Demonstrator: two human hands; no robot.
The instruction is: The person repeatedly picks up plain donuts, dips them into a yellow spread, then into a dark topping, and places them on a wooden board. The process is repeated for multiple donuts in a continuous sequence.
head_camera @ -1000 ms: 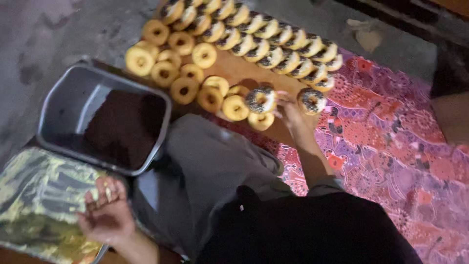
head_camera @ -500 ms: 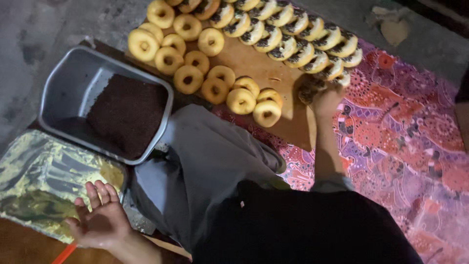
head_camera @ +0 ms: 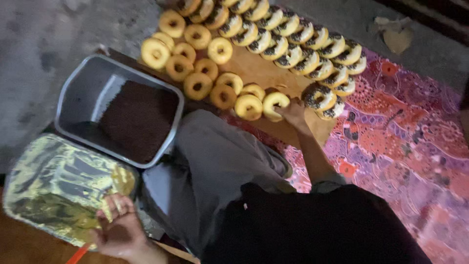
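bare board strip (head_camera: 254,73) between doughnut rows, sprinkle tray (head_camera: 73,98) and raised knee (head_camera: 215,161) crowding left

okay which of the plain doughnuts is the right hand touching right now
The plain doughnut at the right end of the nearest row, next to the sprinkle-topped ones. The right hand rests its fingers on its lower right edge; the other plain ones lie untouched further left.
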